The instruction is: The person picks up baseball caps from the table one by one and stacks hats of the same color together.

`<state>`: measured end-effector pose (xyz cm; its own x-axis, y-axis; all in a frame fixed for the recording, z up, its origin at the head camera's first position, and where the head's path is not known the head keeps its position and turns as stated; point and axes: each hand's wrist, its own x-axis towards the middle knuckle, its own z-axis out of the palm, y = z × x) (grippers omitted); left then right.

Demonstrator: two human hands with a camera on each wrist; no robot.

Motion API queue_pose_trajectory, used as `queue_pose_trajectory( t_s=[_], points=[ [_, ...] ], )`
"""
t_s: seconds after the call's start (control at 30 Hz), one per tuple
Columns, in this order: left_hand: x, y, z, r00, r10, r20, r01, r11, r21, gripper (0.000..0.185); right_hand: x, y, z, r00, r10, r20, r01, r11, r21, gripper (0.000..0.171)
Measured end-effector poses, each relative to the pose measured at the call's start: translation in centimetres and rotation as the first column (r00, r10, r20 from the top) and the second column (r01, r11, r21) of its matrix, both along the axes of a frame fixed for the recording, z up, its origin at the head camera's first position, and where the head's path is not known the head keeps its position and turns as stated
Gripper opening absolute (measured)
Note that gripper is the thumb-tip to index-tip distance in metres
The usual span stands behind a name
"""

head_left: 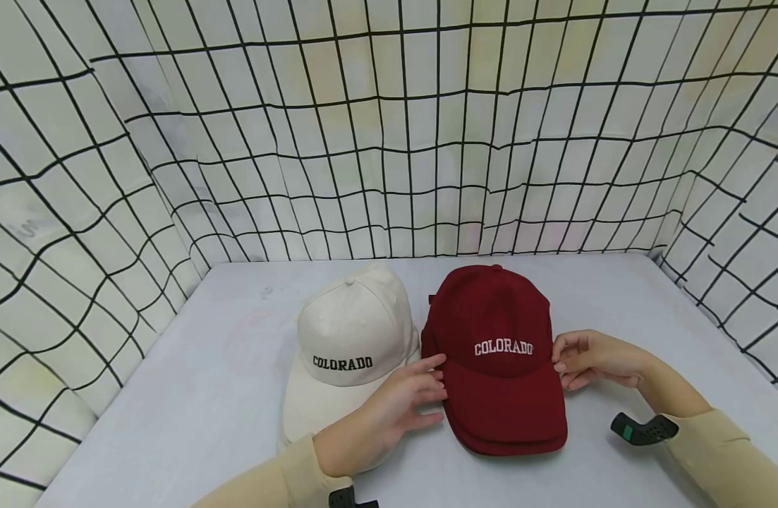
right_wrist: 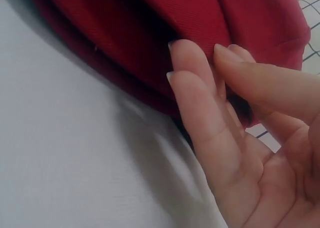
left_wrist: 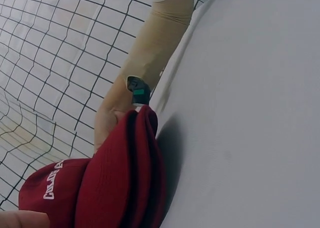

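Two baseball caps lie side by side near the middle of the tabletop (head_left: 192, 395), each lettered COLORADO across its front panel and each with its brim pointing at the near edge. The dark red cap (head_left: 495, 353) sits just right of centre, and the cream cap (head_left: 347, 353) lies touching it on the left. The tabletop is a pale grey sheet, walled on its left, far and right edges by a white cloth backdrop (head_left: 389, 141) printed with a black grid. The left hand (head_left: 389, 413) reaches in from the near edge over the cream cap's brim, thumb and fingertips pinching the red cap's left side where crown meets brim. The right hand (head_left: 592, 360) comes in from the near right corner, its fingers (right_wrist: 200, 102) laid against the cap's right side and the thumb closing toward them, so it holds that side lightly. Both forearms wear tan sleeves (head_left: 725, 444), and a black camera mount (head_left: 642, 429) with a green patch shows at the right wrist.
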<state>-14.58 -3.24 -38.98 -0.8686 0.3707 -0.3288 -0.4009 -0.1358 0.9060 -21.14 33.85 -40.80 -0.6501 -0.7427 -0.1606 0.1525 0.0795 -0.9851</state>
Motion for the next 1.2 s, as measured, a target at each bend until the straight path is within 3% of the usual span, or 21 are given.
queue_pose_trajectory(
  t_s=[0.67,1.2],
  points=[
    [-0.41,-0.32,-0.03,0.998,-0.046,-0.049,0.042,0.997,-0.069,0.057,0.11,-0.11,-0.46,1.000,-0.004,0.004,0.004,1.000,0.028,0.022],
    [-0.23,-0.22,-0.05,0.998,-0.049,-0.045,0.046,0.998,-0.047,0.060,0.02,-0.12,-0.33,1.000,0.006,-0.003,-0.006,0.999,0.037,0.022]
  ],
)
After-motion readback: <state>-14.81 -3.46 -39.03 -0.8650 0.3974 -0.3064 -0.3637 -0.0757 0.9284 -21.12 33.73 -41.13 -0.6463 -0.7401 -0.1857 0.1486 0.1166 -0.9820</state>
